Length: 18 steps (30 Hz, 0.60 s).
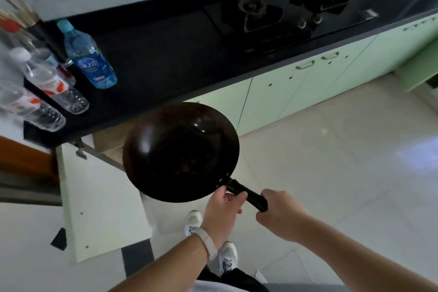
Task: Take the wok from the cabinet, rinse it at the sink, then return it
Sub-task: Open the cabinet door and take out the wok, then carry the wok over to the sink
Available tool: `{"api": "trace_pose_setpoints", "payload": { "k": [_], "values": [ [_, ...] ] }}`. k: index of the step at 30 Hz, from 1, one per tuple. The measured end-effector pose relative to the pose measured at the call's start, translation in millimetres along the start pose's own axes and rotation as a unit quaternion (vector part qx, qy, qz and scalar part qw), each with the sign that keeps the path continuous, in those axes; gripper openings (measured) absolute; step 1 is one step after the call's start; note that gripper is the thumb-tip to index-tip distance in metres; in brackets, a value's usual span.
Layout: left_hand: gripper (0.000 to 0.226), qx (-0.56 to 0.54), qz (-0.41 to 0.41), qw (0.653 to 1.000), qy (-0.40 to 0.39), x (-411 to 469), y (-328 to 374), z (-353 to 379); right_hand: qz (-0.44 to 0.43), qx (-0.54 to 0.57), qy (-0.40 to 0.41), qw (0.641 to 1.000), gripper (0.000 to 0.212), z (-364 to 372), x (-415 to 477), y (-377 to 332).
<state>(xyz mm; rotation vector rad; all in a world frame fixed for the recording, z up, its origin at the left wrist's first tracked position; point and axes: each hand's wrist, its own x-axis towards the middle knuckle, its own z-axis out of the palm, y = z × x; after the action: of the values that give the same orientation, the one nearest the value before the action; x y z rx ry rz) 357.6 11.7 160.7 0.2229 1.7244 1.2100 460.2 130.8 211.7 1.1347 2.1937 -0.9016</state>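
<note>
both hands grip the wok (180, 152) handle: left hand (222, 208) near the bowl, right hand (279, 211) at the end. wok held above the open cabinet door (99, 197); contents seemingly none.

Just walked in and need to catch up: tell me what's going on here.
A person stands at a dark kitchen counter, holding a dark wok in the air by its black handle. The left hand grips the handle close to the bowl and the right hand grips its far end. Below the counter, a cabinet door hangs open. No sink is in view, so whether the wok has been rinsed cannot be told.
</note>
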Motion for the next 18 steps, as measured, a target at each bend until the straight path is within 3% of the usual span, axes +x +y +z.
{"api": "trace_pose_setpoints", "payload": {
  "k": [10,18],
  "values": [
    [0.02,-0.083,0.005,0.992,-0.095,19,81,-9,0.06,0.101,0.1,0.988,0.004,-44,-16,-33],
    [0.019,-0.064,0.037,0.976,-0.205,47,138,-4,0.104,0.149,0.196,0.964,0.002,-71,-17,-51]
  ]
}}
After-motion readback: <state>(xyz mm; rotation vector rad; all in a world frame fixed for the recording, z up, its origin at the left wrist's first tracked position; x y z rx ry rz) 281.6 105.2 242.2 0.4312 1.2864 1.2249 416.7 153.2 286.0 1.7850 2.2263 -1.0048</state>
